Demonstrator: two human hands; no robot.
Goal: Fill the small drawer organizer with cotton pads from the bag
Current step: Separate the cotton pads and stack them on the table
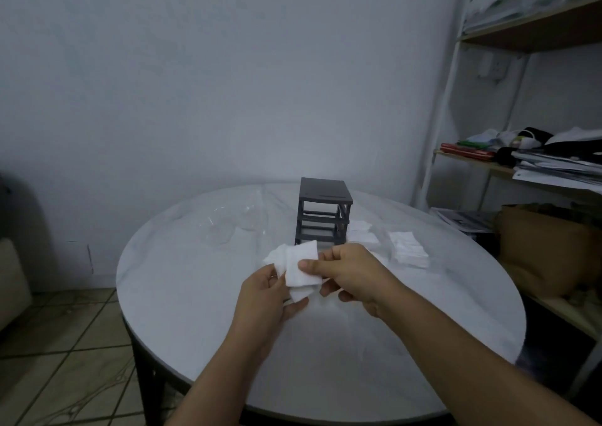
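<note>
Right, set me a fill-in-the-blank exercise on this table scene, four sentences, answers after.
1. The left hand and right hand hold cotton pads that are ____ in colour.
2. The drawer organizer stands on a table whose top is ____ in shape.
3. Loose pad stacks lie on the organizer's ____ side.
4. The clear bag lies on the organizer's ____ side.

Missing words: white; round; right; left.
</note>
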